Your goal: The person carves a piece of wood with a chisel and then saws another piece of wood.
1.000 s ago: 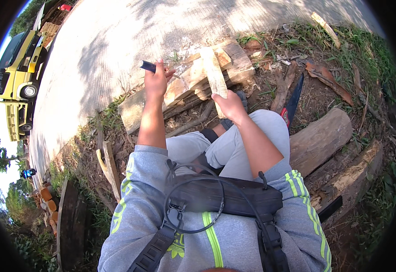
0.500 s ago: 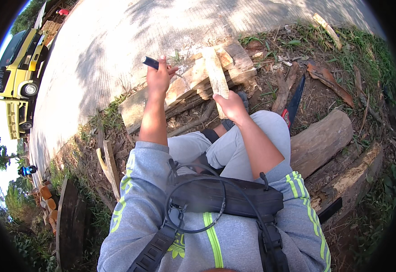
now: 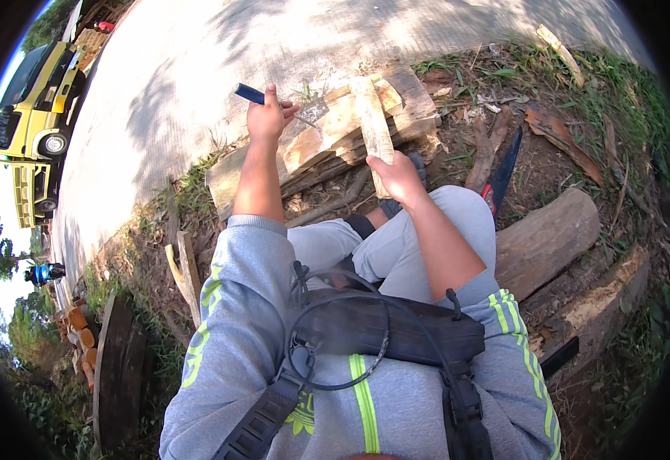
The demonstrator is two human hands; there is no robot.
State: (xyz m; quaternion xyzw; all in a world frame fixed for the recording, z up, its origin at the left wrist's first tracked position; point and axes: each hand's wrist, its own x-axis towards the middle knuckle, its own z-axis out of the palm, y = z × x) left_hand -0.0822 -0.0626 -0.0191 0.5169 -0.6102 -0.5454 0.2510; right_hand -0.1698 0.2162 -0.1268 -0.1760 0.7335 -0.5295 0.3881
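My left hand (image 3: 268, 119) is closed around a chisel (image 3: 250, 93) with a dark blue handle. Its thin metal shaft slants down to the right, and the tip is close to a thick, roughly cut wooden beam (image 3: 243, 172); I cannot tell if they touch. In my right hand (image 3: 398, 178) is the near end of a flat, pale wooden stick (image 3: 372, 115). The stick's far part overlaps the beam in view; contact with it is unclear. Pale chips lie around the beam.
On the right lie a handsaw (image 3: 504, 170), a log (image 3: 550, 241) and pieces of bark (image 3: 561, 142). A black strapped bag (image 3: 396, 326) rests across my lap. Beyond the beam runs a concrete road (image 3: 189, 84), with a yellow truck (image 3: 47, 115) and a blue motorcycle (image 3: 44, 274) at far left.
Both hands keep their grips, with the chisel and stick nearly in place. The whole view has shifted slightly. The motorcycle at far left looks a little larger and higher.
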